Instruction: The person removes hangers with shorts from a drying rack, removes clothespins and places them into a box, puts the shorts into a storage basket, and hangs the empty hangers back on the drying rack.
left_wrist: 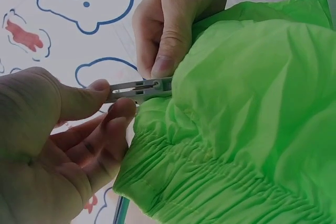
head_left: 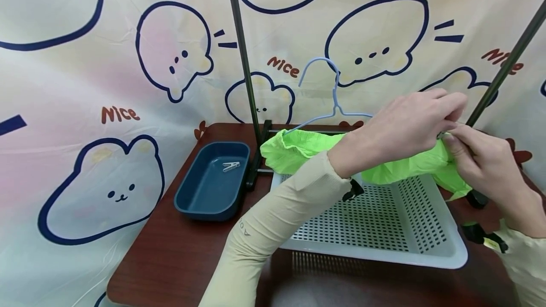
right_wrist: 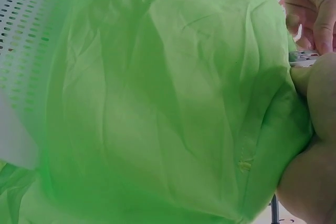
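A bright green garment with a gathered elastic edge hangs across a light blue hanger, above the basket. At its right end both hands meet. My left hand reaches across and pinches the handle ends of a grey clothespin between thumb and fingers. The clothespin's other end lies at the garment's edge; the cloth hides its tip. My right hand grips the garment close beside the clothespin, thumb against the cloth. In the right wrist view the green cloth fills most of the picture.
A pale perforated basket stands below the garment on the dark brown table. Left of it is a blue tray holding a white clothespin. A dark rack's post rises behind, with another post at the right.
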`<state>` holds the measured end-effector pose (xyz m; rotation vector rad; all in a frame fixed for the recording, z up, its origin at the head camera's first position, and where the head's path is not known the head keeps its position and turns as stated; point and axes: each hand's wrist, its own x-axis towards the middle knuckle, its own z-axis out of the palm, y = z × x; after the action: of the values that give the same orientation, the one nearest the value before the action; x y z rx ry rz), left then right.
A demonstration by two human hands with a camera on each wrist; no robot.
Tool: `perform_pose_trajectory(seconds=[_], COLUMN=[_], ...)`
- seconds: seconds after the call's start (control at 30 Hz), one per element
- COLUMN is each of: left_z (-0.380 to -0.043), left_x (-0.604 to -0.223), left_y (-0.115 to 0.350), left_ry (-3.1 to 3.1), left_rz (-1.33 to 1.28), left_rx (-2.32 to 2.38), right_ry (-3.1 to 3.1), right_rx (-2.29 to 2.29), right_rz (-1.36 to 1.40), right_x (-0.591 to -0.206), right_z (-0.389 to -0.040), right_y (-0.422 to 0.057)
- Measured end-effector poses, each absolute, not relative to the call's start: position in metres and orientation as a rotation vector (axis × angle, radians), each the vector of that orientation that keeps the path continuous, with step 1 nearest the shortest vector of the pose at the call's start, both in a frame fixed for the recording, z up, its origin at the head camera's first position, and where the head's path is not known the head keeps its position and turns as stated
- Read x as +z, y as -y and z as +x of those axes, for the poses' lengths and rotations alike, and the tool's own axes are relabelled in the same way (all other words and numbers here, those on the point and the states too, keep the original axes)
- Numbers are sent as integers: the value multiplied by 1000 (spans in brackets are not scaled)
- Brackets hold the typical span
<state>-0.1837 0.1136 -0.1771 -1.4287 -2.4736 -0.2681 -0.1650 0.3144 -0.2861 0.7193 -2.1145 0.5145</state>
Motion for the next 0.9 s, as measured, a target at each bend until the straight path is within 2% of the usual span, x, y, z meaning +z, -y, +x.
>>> perform_pose_trajectory(seconds=[0.9], left_z=[-191], left_x=[-175], left_y=[-112], left_ry=[2456], left_rz=[-1460], left_rx=[-348], right_ry=[2121], right_rx=[527], right_rz=[735], right_x=[-287], right_z=[-166], right_y=[-316])
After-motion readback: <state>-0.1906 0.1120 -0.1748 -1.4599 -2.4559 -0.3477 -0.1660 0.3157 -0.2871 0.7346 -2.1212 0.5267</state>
